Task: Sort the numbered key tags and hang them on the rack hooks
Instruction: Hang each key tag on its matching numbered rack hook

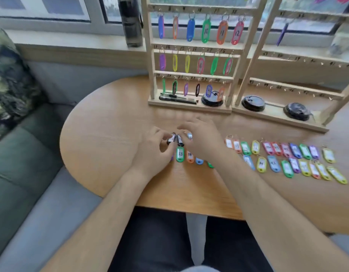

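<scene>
With a black tag (170, 139) pinched by the left hand (154, 150) and a second black tag (180, 140) by the right hand (202, 141) at mid-table, their numbers were best read before lifting, the filled rack (191, 72) being set at twelve o'clock, loose tags (287, 160) at three, and black lids (253, 103) crowded under the emptier rack (299, 89) at one.

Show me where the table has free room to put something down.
Bare wood: from the left hand, pinching a black tag, out to the table rim; also the strip between the hands and the left rack base. Right of the right hand, two tag rows crowd it.
</scene>
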